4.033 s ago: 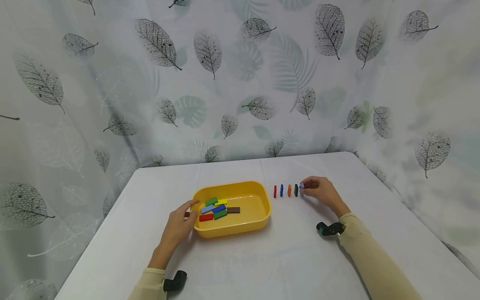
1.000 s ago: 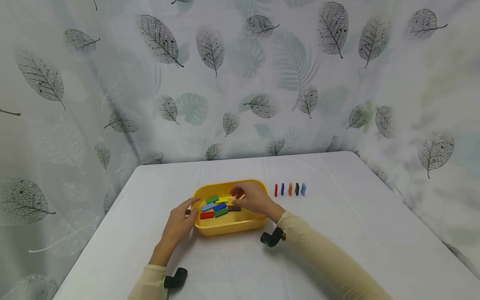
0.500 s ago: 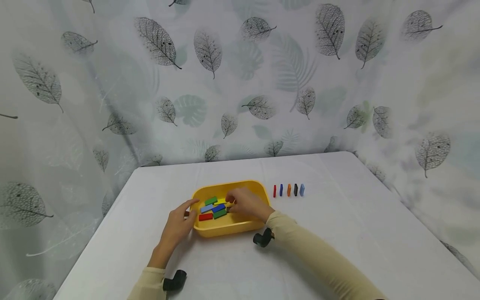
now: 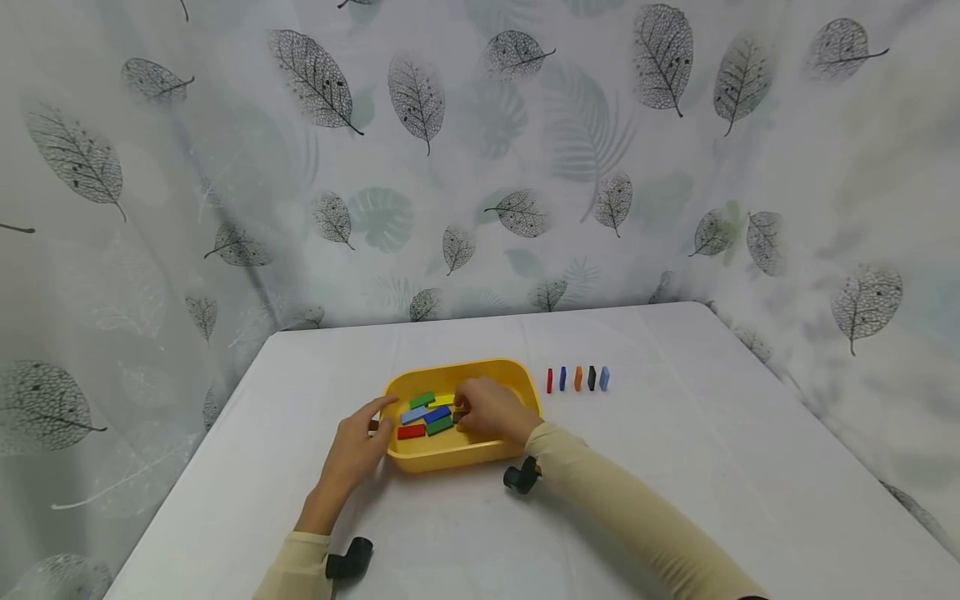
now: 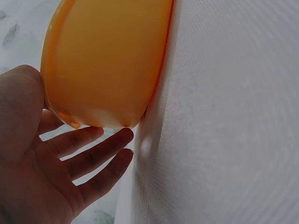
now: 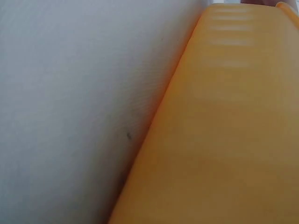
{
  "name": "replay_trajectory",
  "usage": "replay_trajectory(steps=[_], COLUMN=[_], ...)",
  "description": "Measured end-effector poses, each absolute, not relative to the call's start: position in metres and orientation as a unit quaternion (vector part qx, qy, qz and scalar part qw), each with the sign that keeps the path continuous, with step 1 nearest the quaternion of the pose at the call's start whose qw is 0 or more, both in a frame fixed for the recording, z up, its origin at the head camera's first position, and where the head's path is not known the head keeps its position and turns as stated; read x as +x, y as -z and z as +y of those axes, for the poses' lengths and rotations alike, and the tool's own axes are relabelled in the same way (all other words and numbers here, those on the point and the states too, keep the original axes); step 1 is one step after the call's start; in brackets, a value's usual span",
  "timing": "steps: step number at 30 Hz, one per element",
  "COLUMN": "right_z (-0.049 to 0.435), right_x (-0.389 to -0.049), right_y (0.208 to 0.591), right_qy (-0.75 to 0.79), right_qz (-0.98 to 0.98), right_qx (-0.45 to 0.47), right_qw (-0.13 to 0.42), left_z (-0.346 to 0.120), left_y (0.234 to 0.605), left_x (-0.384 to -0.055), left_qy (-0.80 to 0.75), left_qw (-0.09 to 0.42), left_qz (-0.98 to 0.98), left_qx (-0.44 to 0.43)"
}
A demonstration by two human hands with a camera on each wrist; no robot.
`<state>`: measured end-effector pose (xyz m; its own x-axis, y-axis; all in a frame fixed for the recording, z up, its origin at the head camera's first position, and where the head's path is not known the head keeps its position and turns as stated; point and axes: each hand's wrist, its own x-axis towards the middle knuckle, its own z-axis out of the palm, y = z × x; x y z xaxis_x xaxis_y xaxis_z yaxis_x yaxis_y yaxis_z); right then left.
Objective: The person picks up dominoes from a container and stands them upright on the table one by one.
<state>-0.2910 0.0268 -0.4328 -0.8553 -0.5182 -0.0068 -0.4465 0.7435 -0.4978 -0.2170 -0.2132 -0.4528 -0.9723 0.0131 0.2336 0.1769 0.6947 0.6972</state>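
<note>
A yellow plastic tray (image 4: 465, 457) stands on the white table. My left hand (image 4: 354, 450) is at its left end; in the left wrist view the fingers (image 5: 100, 151) are spread and fairly straight against the outer wall, thumb by the rim. My right hand (image 4: 491, 408) reaches into the tray, its curled fingertips at a brown domino block (image 4: 459, 417), mostly hidden by the hand. Left of it lie green, yellow, light blue, blue and red (image 4: 411, 432) domino blocks. In the right wrist view only the tray's outer wall (image 6: 224, 130) and table show.
Right of the tray several domino blocks stand upright in a spaced row, from a red one (image 4: 550, 381) through blue, orange and black to a light blue one (image 4: 604, 379). A leaf-patterned curtain (image 4: 480, 208) hangs behind the table (image 4: 637, 500).
My right hand has let go of the light blue block, now standing at the row's right end, and moved left into the tray to the brown block. My left hand has stayed at the tray.
</note>
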Motion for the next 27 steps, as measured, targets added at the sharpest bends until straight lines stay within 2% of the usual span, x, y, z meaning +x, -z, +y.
replay_trajectory(steps=[12, 27], right_z=[0.0269, 0.0281], right_x=[-0.2903, -0.2892], right_y=[0.4302, 0.4309], right_qy=[0.239, 0.231], right_qz=[0.93, 0.927], right_qx=[-0.271, -0.292], right_qw=[0.073, 0.037], left_z=[-0.2128, -0.2129], left_y=[0.452, 0.452], left_x=[-0.2165, -0.2174], left_qy=[0.387, 0.381], left_qw=[0.104, 0.101], left_qz=[-0.915, -0.917], left_qx=[-0.054, -0.053])
